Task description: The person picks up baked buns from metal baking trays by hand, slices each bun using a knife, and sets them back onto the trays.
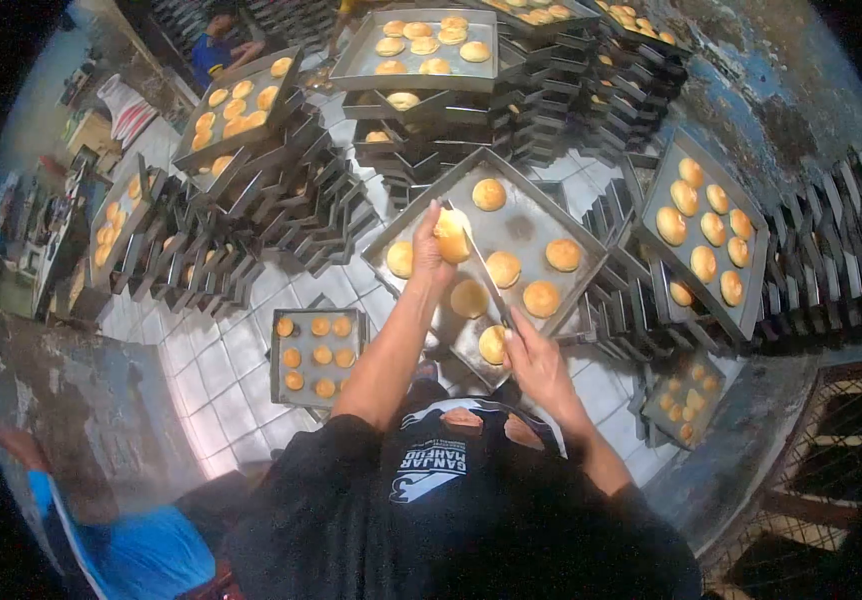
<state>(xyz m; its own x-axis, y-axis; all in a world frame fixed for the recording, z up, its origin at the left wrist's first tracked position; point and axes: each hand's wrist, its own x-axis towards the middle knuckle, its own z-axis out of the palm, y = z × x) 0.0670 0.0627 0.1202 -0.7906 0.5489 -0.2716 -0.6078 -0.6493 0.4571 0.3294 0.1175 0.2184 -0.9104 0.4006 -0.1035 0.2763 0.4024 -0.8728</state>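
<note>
My left hand (431, 252) is closed around a golden bun (453, 238), held up above a metal baking tray (543, 210). A long knife (484, 266) is gripped by its handle in my right hand (539, 365). Its blade slants up and away from me, and its far end lies against or just beside the bun; I cannot tell whether it cuts in. Several round golden buns (563, 255) sit spaced apart on the tray below. One more bun (492, 345) lies in the near corner, close to my right hand.
Tall stacks of trays surround me, with bun-filled trays on top at the back (351, 72), left (201, 140) and right (656, 190). A smaller-looking tray (278, 385) of buns is low on the left, near the tiled floor (236, 375). Another person (213, 55) is at the back left.
</note>
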